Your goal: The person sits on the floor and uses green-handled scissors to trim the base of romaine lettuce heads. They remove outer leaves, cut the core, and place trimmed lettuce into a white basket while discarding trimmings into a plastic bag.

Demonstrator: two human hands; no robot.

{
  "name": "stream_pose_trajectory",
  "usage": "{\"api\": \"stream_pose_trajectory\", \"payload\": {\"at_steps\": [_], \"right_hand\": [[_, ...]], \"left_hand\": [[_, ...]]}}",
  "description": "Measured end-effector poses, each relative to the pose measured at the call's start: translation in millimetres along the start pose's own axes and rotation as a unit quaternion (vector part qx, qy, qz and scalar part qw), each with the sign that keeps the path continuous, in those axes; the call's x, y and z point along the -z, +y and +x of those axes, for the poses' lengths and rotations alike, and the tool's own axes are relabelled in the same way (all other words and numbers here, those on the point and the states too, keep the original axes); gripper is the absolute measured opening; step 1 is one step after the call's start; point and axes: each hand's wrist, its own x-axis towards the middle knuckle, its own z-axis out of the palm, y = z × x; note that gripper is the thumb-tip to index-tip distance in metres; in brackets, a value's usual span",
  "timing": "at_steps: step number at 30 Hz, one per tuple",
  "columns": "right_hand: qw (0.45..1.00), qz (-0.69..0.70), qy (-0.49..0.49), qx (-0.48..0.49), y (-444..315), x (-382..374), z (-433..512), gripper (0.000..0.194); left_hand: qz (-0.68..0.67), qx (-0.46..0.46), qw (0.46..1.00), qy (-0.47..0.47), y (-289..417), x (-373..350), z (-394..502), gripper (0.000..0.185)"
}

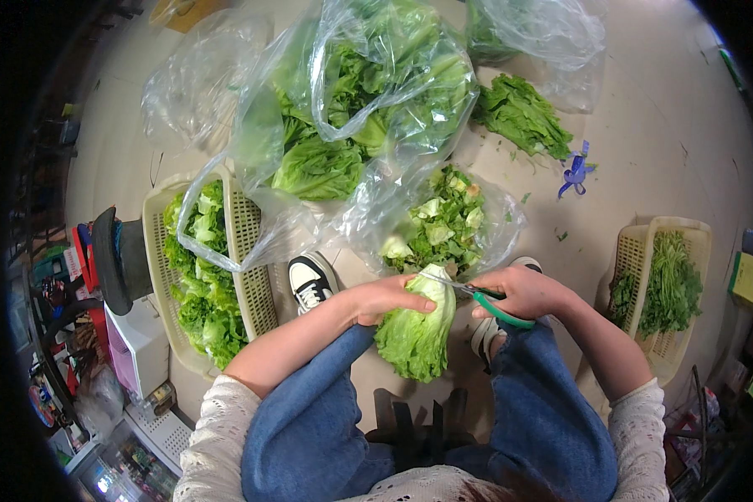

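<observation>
My left hand [396,297] grips a head of leafy lettuce [417,339], its pale stem end pointing away from me and its leaves hanging between my knees. My right hand [519,292] holds green-handled scissors [499,310]; their blades lie across the lettuce near its stem end. Whether the blades are fully closed I cannot tell. Just beyond the lettuce, a pile of cut lettuce scraps [442,219] rests on a clear plastic bag [502,213] on the floor. Farther off, a large clear plastic bag [408,113] holds more heads of lettuce.
A plastic basket [263,282] of lettuce stands on the left, partly under the bag's edge. Another basket [671,223] with leafy herbs [668,288] stands on the right. Loose lettuce [524,116] and a blue ribbon [577,171] lie on the floor. Crowded shelves line both sides.
</observation>
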Motion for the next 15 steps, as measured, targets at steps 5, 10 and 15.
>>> {"api": "stream_pose_trajectory", "payload": {"at_steps": [5,10,15], "right_hand": [[0.996,-0.053,-0.060,-0.034,11,4,7,0.045],[0.996,-0.045,0.068,-0.024,23,10,-18,0.039],[0.877,-0.078,0.455,-0.135,65,7,-40,0.037]], "left_hand": [[-0.100,0.070,0.992,-0.019,-11,5,9,0.054],[-0.095,0.041,0.994,0.021,-9,7,3,0.058],[-0.021,-0.078,0.994,0.070,1,-2,-5,0.062]]}}
